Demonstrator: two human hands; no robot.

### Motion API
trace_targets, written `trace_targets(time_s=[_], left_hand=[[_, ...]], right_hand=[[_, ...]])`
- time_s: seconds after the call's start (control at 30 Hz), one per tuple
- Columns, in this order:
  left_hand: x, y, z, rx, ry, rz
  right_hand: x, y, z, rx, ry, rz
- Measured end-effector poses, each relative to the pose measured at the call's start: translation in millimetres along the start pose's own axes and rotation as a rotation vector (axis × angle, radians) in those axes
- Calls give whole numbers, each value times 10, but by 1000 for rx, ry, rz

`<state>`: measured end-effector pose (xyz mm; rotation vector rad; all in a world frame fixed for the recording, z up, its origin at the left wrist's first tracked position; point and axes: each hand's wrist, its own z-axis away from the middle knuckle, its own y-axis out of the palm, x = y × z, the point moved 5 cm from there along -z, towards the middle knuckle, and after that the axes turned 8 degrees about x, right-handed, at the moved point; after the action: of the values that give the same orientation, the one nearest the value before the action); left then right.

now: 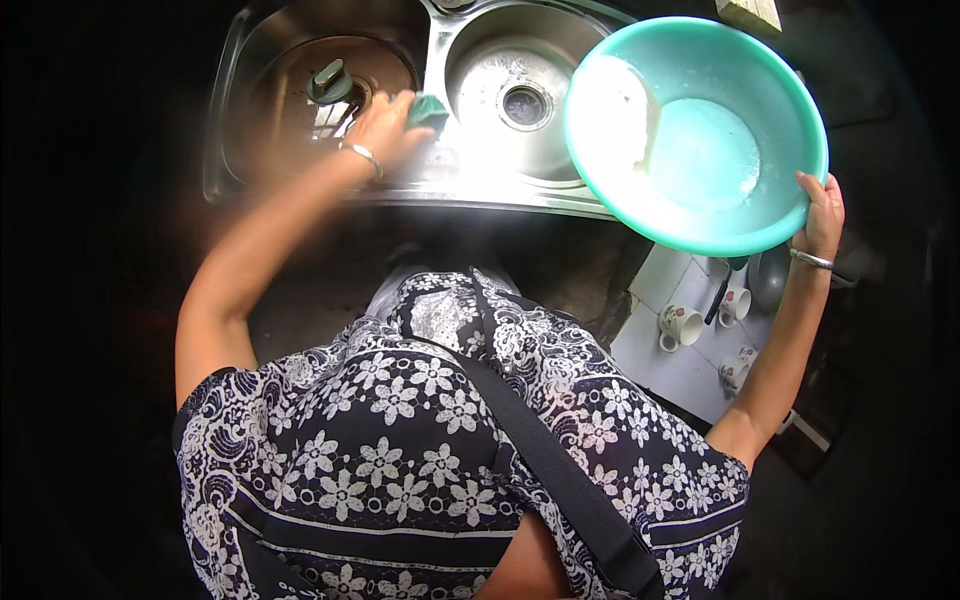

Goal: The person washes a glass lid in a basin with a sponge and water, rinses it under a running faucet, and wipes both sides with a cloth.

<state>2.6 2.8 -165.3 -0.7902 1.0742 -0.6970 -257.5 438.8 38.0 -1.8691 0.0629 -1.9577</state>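
My left hand [386, 127] grips a green scouring pad [427, 110] over the right side of the left sink basin [259, 142], near the divider. Water lies in that basin, along with a green sink stopper [330, 82] with a metal-looking handle. My right hand [821, 206] holds the rim of a large turquoise plastic basin [705, 157], tilted so that its inside shows. The plastic basin overlaps the right edge of the round sink bowl [487, 75], whose drain [523, 106] is in view. Strong glare hides part of the steel and of the plastic basin.
At the lower right, several floral-patterned mugs [681, 324] lie or stand on a white tiled surface [660, 281]. A dark-handled utensil [720, 296] and a rounded metal vessel [766, 277] are beside them. A pale block [750, 15] sits beyond the plastic basin.
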Motion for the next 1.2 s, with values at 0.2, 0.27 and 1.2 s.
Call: trace_targets(time_s=[0.2,0.27,1.2], left_hand=[[-864,271,230,50,71,130],[-1068,354,6,-9,27,379],[-1090,157,298,171,253,29]], right_hand=[[110,86,21,2,-31,10],[190,154,-24,12,-54,7],[520,293,99,52,-78,21]])
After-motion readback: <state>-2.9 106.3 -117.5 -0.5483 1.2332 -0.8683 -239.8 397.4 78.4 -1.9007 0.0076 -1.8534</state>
